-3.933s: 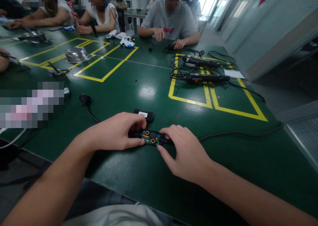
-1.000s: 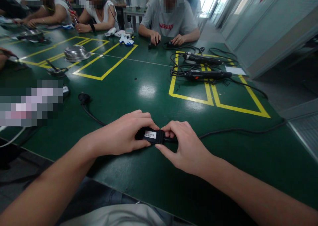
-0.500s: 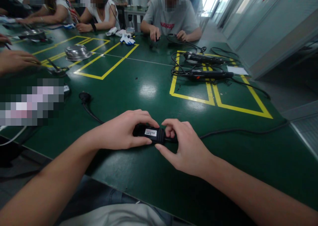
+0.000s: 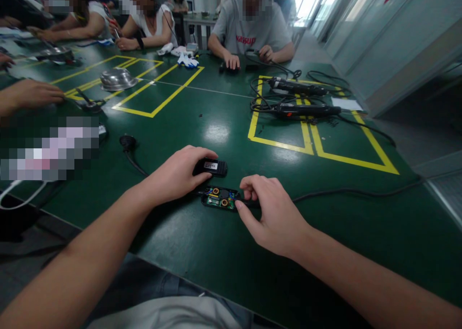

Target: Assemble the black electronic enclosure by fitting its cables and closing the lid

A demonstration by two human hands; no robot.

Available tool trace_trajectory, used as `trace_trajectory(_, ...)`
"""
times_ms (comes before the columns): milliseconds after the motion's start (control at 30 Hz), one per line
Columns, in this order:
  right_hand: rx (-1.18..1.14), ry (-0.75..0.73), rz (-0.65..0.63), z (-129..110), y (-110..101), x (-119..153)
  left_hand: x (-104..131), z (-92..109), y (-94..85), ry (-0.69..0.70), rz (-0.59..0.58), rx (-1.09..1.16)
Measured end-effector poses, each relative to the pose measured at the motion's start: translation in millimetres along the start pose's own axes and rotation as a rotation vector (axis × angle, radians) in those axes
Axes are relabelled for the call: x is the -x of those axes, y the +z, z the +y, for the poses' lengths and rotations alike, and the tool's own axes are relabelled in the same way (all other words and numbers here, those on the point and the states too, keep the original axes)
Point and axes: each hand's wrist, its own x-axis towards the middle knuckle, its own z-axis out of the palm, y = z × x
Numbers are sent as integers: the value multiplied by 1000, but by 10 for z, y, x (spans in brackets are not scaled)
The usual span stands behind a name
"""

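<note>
My left hand point(image 4: 179, 174) is closed on a black plastic cover point(image 4: 218, 169) with ribs and a white label, raised just beyond an opened black case point(image 4: 203, 203). Inside the case lies a green circuit board point(image 4: 216, 198) with copper coils and coloured wires. At the case's right end my right hand point(image 4: 269, 208) is curved with thumb and fingers apart. Its thumb tip is at the case's edge; whether it presses there I cannot tell. A black cable point(image 4: 325, 192) runs right from behind this hand. On the left, a cord ends in a black plug point(image 4: 127, 142).
Two black electric screwdrivers point(image 4: 306, 109) with coiled cords lie at the right, inside yellow tape point(image 4: 279, 145). A metal bowl point(image 4: 117, 80) and white-blue gloves point(image 4: 187, 60) are further back. People sit across the green table point(image 4: 173, 126); another person's hand point(image 4: 34, 94) reaches in at left.
My left hand has lifted the cover off the case and moved it up and away, exposing the circuit board. The right hand has shifted slightly right.
</note>
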Motion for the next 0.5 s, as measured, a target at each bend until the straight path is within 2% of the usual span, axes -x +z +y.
trace_trajectory(133, 7, -7, 11, 6, 3, 11, 18, -11, 0, 59, 1, 33)
trace_trajectory(267, 24, -13, 23, -6, -7, 11, 82, 35, -88, 119, 132, 78)
trace_trajectory(333, 43, -25, 12, -19, -15, 6, 123, 91, -174, 125, 154, 110)
trace_trajectory(400, 59, -43, -4, -36, -22, 1, 162, 149, -255, 118, 52, 147)
trace_trajectory(500, 79, -55, -20, -64, -32, 3, 201, 207, -316, 80, -238, 142)
